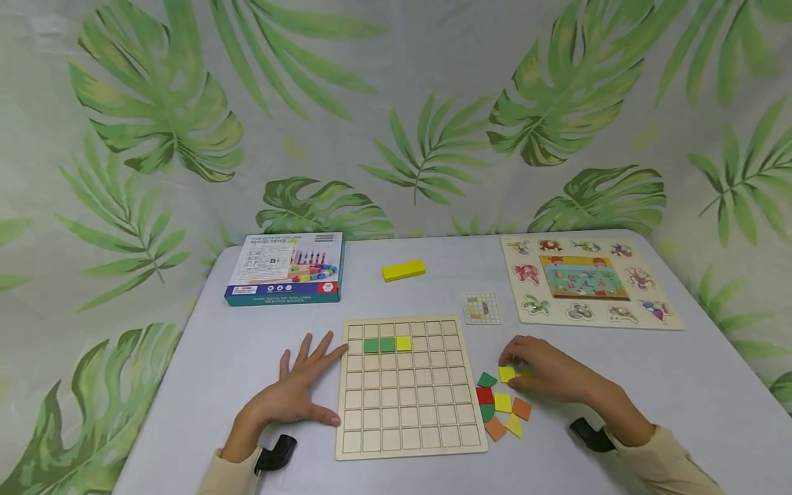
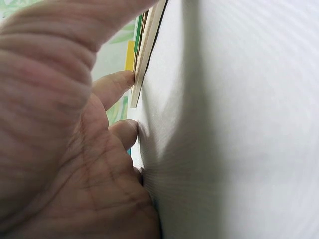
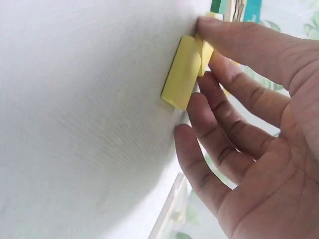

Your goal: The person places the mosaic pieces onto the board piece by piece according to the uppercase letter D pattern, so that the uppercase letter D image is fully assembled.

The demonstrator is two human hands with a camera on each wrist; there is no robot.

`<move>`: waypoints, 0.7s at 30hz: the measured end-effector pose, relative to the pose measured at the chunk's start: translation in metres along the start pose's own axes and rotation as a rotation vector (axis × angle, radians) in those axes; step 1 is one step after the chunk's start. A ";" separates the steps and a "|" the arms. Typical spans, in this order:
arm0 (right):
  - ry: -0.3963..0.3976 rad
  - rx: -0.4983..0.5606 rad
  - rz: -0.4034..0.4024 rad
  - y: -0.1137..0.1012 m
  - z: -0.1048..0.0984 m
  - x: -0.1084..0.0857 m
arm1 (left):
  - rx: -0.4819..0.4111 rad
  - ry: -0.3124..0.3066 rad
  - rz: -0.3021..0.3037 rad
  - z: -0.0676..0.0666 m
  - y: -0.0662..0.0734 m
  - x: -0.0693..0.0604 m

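Observation:
A wooden grid board (image 1: 371, 399) lies on the table. Two green square tiles (image 1: 379, 345) and one yellow square tile (image 1: 403, 343) sit side by side in its second row from the top. My left hand (image 1: 293, 392) is spread, its thumb and index finger touching the board's left edge. Right of the board, my right hand (image 1: 551, 368) pinches a yellow square tile (image 1: 507, 374) between thumb and fingers. Another yellow tile (image 3: 182, 74) lies close by the fingers in the right wrist view. Loose red (image 1: 485, 395), green, orange (image 1: 522, 408) and yellow tiles lie just below this hand.
Beyond the board are a yellow block (image 1: 403, 270) and a small pattern card (image 1: 482, 309). A boxed bead set (image 1: 284, 269) stands at the back left. A wooden sea-animal puzzle (image 1: 526, 313) lies at the back right, near the leaf-print curtain (image 1: 433, 69).

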State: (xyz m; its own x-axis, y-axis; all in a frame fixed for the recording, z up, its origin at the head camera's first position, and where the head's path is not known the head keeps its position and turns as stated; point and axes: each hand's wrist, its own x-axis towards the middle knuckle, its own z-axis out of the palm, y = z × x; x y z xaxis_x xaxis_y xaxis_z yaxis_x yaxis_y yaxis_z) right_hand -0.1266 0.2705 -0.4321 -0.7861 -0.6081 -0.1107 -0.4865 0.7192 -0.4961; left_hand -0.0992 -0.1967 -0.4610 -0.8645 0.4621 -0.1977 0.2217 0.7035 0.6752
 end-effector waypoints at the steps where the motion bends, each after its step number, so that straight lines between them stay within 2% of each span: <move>1: -0.001 -0.008 0.006 0.000 0.000 0.001 | -0.001 -0.001 0.001 0.000 0.000 0.000; 10: 0.013 -0.113 0.065 -0.010 -0.001 0.006 | -0.007 -0.003 -0.001 -0.001 0.002 -0.001; 15: 0.030 -0.108 0.073 -0.021 -0.003 0.009 | 0.004 -0.007 -0.007 0.000 -0.001 0.000; 21: 0.061 -0.115 0.013 -0.029 -0.003 0.016 | -0.002 -0.006 -0.014 0.000 -0.001 0.001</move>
State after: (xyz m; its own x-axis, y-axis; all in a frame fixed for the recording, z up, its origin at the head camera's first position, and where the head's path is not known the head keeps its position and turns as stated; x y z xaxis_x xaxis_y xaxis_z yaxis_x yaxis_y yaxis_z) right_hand -0.1267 0.2413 -0.4166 -0.8130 -0.5790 -0.0621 -0.5134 0.7630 -0.3929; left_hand -0.1002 -0.1970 -0.4620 -0.8645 0.4560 -0.2113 0.2091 0.7088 0.6737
